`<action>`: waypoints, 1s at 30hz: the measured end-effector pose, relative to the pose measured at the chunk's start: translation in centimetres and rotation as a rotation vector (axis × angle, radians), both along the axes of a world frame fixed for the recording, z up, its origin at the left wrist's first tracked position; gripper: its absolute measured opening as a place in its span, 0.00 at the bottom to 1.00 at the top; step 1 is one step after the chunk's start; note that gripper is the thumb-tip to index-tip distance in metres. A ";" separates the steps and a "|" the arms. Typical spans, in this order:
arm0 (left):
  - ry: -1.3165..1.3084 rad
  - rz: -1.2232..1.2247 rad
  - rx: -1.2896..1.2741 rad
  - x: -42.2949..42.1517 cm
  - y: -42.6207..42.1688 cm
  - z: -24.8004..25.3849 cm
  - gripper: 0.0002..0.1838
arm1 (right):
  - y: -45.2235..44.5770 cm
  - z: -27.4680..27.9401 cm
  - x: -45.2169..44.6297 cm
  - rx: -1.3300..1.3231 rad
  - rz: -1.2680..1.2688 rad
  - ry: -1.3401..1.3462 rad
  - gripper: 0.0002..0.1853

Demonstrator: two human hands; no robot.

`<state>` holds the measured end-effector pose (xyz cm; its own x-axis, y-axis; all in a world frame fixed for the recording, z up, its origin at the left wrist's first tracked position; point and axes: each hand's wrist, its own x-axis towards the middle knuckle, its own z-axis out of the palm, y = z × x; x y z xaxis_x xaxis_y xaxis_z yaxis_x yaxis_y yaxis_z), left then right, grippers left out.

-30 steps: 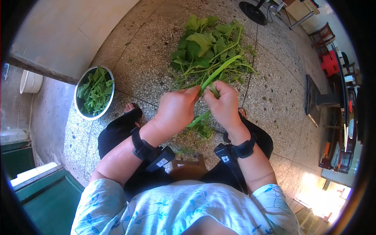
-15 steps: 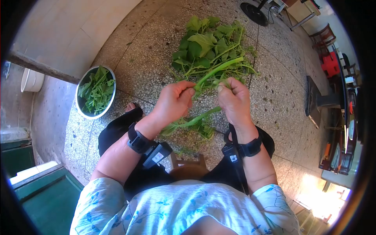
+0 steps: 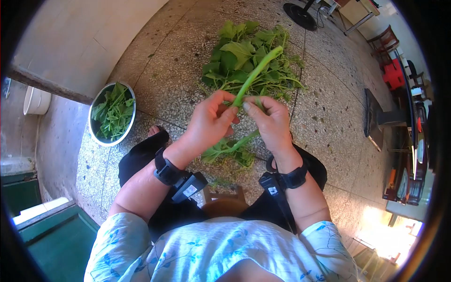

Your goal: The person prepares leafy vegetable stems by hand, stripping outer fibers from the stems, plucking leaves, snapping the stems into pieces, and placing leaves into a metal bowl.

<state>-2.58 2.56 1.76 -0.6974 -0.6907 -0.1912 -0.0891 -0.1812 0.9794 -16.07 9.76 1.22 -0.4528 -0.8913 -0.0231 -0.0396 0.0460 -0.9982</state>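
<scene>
Right hand [image 3: 271,123] nearer left hand [image 3: 206,120], stalk [image 3: 257,71], speckled floor [image 3: 329,127], pale wall [image 3: 89,37]

We see a speckled stone floor [image 3: 329,127] crossed by thin dark seams. A pale wall [image 3: 89,42] rises at upper left, and green panels [image 3: 61,239] fill the lower left corner. Along the right edge we find a wooden chair [image 3: 386,41] near a red object [image 3: 393,74]. Bright light [image 3: 385,235] glares at lower right, and a round black base [image 3: 300,16] stands at the top.
</scene>
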 end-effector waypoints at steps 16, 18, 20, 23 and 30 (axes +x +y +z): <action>-0.200 0.092 -0.690 -1.0 0.9 -0.9 0.08 | -0.1 0.2 -0.6 0.051 0.037 0.244 0.07; -0.238 0.086 -0.687 -1.0 0.7 -0.8 0.07 | -0.1 0.0 -0.4 0.044 0.038 0.227 0.07; -0.217 0.097 -0.663 -1.1 0.7 -1.2 0.07 | -0.1 -0.2 -0.5 0.037 0.034 0.210 0.07; -0.167 0.093 -0.623 -1.2 0.7 -1.3 0.07 | -0.1 -0.3 -0.9 0.034 0.070 0.229 0.07; -0.209 0.037 -0.747 -1.2 1.5 -1.4 0.07 | 0.1 -0.1 -0.7 0.043 0.060 0.218 0.06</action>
<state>-3.78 4.03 0.38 -0.6720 -0.7104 0.2091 -0.2921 0.5137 0.8067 -16.73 9.90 1.14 -0.3974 -0.9171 0.0312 -0.2583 0.0792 -0.9628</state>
